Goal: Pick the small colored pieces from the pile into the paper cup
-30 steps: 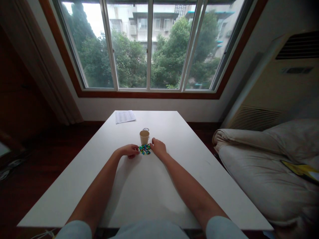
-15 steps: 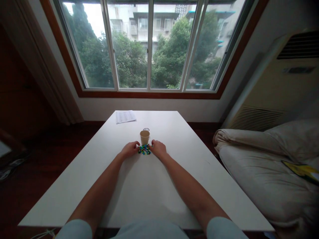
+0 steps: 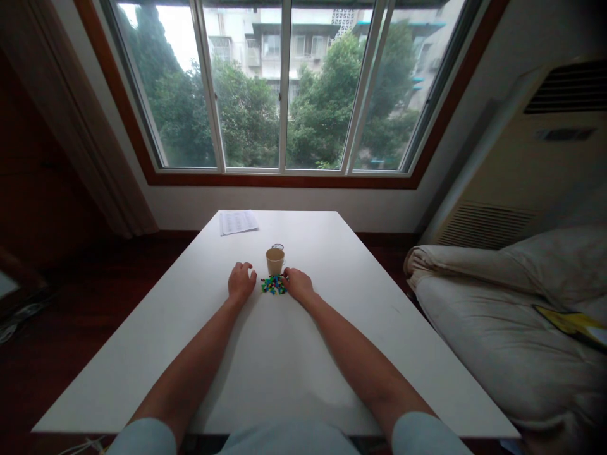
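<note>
A small pile of multicoloured bead-like pieces point(image 3: 272, 285) lies on the white table, just in front of a tan paper cup point(image 3: 275, 261). To the left of the pile, my left hand point(image 3: 241, 281) is open, its fingers apart and nothing visible in them. My right hand point(image 3: 298, 284) rests at the right edge of the pile, thumb and fingers drawn together by the pieces. Whatever those fingertips hold is too small to make out. The cup stands upright; its inside bottom is hidden.
Behind the cup lies a thin dark loop point(image 3: 277, 246). Printed paper sheets point(image 3: 238, 222) lie at the far left of the white table point(image 3: 284, 373). A padded couch with a cover point(image 3: 474, 303) stands along the right side, and a window is beyond the table.
My left hand has drawn back leftward from the pile, and its fingers have spread. My right hand stays at the pile's right edge, with its fingertips slightly shifted.
</note>
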Motion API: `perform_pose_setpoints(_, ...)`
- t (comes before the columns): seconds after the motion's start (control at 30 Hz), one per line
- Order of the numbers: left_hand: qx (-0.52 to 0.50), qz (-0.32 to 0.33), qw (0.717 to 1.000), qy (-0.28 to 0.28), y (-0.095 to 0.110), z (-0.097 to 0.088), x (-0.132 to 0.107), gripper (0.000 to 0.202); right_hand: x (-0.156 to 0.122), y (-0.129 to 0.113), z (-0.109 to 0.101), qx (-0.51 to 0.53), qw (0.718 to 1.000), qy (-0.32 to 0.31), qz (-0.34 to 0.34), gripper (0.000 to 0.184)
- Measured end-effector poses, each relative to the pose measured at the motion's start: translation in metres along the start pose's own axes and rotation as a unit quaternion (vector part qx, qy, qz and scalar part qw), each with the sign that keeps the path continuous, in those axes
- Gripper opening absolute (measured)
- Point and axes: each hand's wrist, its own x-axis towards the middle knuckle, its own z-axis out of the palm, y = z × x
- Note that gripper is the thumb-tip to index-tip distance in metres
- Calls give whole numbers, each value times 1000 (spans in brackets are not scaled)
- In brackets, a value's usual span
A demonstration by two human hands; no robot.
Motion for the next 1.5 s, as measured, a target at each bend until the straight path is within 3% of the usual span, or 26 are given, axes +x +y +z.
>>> perform_pose_setpoints(0.37,-57,87,990,-98,2,8,-1,18,3,-1,2,15,1000,12,5,21)
perform_pose_setpoints(0.7,-82,123,982,-121,10,-4,-5,19,3,2,1,97,993,69,-18,20)
perform_pose_setpoints(1.0,-61,183,974,-121,20,-11,-12,28,2,-1,2,43,998,48,-3,27)
perform_pose_setpoints(1.5,-36,172,977,-117,21,-7,-11,16,-2,-7,-3,7,999,29,-26,20)
